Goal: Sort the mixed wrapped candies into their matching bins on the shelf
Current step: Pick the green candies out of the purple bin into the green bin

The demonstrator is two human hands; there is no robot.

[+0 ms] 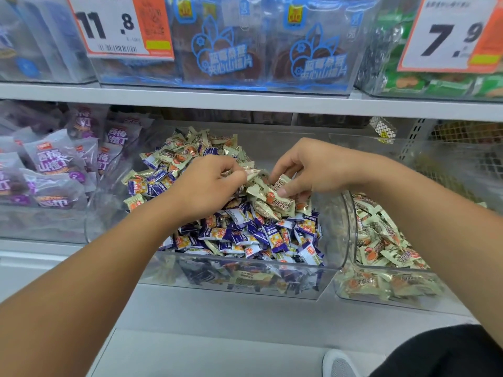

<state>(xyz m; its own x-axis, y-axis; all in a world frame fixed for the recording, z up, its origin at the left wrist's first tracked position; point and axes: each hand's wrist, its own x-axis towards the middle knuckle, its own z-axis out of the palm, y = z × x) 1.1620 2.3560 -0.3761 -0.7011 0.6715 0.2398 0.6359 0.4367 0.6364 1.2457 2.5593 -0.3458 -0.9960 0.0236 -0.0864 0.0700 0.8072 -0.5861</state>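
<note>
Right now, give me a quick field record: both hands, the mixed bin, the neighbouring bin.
left hand: pinching a cream candy over the pile
right hand: gripping cream candies
mixed bin: cream and purple candies together
right bin: cream candies only
left bin: purple packets
</note>
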